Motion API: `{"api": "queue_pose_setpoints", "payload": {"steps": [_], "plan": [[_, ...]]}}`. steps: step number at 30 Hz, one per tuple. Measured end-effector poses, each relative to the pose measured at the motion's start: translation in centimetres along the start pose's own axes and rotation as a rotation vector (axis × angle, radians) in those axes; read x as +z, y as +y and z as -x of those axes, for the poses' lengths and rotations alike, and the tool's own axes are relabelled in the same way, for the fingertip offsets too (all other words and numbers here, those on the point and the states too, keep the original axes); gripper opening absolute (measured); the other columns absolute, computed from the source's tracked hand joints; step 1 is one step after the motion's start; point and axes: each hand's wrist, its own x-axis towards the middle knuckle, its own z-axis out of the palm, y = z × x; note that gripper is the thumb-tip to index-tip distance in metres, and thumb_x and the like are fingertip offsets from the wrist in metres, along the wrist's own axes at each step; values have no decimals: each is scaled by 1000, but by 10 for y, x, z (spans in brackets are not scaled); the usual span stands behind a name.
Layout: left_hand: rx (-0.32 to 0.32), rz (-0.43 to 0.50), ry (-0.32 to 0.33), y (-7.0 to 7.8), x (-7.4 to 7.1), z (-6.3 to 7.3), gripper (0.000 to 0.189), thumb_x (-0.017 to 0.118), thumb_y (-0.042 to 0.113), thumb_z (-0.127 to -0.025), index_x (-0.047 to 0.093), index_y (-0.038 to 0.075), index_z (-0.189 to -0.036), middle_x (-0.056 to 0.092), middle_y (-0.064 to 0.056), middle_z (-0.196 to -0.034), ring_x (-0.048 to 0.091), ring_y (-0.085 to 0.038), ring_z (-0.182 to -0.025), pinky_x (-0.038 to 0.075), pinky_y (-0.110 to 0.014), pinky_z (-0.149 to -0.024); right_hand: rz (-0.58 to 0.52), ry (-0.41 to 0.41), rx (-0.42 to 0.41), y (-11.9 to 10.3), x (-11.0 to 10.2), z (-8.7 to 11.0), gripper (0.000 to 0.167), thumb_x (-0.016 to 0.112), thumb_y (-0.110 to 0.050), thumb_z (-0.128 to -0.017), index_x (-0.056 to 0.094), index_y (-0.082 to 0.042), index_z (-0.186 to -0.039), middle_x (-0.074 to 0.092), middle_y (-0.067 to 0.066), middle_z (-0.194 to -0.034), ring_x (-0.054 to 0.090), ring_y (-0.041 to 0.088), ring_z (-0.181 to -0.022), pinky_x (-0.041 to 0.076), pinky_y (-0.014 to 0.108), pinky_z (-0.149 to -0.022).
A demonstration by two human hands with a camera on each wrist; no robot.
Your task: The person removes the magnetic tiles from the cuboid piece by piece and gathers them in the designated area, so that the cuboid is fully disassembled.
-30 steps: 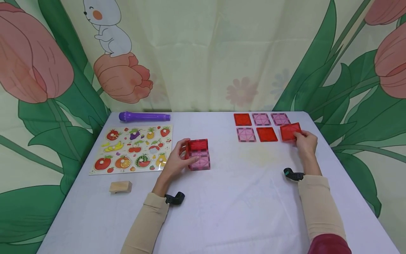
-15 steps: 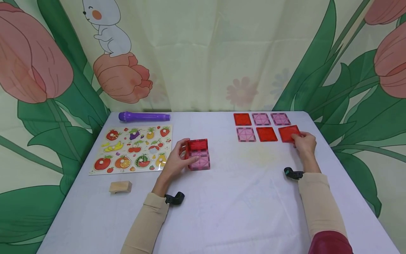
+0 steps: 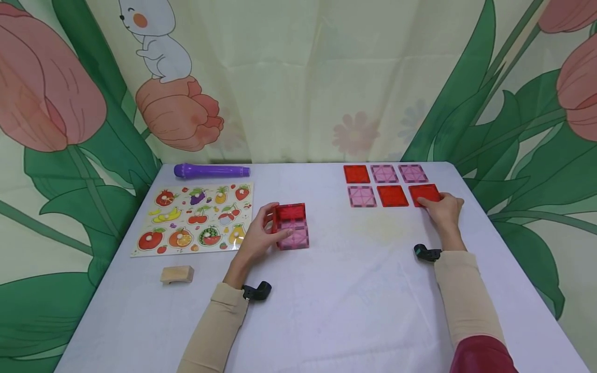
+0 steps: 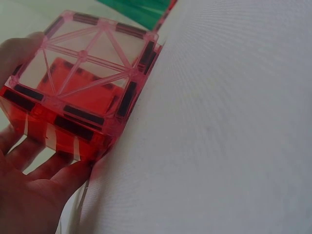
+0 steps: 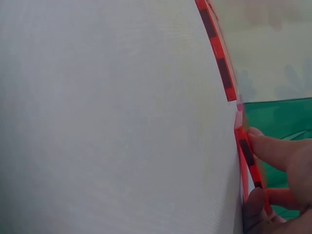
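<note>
My left hand (image 3: 256, 237) holds a small box of red and pink magnetic tiles (image 3: 298, 239) at the table's middle. In the left wrist view, a clear pink tile (image 4: 92, 58) forms one face of the box, with my thumb at its edge and fingers along a red side. My right hand (image 3: 444, 213) pinches a red magnetic tile (image 3: 423, 194) at the right end of the front row of tiles. In the right wrist view, that red tile (image 5: 248, 153) is slightly tilted, one edge at the tabletop, thumb and fingers on it.
Beside and behind it lie flat red tiles (image 3: 393, 196) and pink tiles (image 3: 361, 197) in two rows. At left are a fruit puzzle board (image 3: 186, 243), a purple toy microphone (image 3: 212, 171) and a wooden block (image 3: 177, 274). A printed curtain (image 3: 289, 77) hangs behind the table.
My right hand has shifted left and brought the red tile down and forward, straight into line with the front row. The left hand and its box have stayed put.
</note>
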Motion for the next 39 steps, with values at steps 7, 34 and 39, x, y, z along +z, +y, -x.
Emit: {"api": "queue_pose_setpoints", "payload": {"steps": [7, 34, 39], "plan": [[4, -12, 7, -1, 0, -1, 82, 83, 35, -81, 38, 27, -150, 44, -1, -152, 40, -29, -144, 40, -51, -117, 20, -8, 3, 0, 0, -2, 78, 59, -39, -99, 28, 8, -153, 18, 28, -158, 22, 41, -150, 41, 54, -115], [-8, -23, 13, 1, 0, 1, 82, 83, 40, -80, 38, 33, -148, 44, 0, -152, 40, -28, -144, 40, -52, -116, 135, -30, -7, -7, -1, -3, 78, 57, -43, -99, 31, 8, -151, 25, 32, -152, 28, 42, -144, 42, 55, -114], [-7, -22, 12, 0, 0, 0, 82, 83, 37, -81, 38, 33, -149, 44, -1, -152, 39, -28, -144, 40, -51, -117, 81, -16, 15, -8, -3, -2, 79, 55, -46, -99, 29, 6, -152, 21, 31, -155, 28, 42, -145, 43, 53, -113]]}}
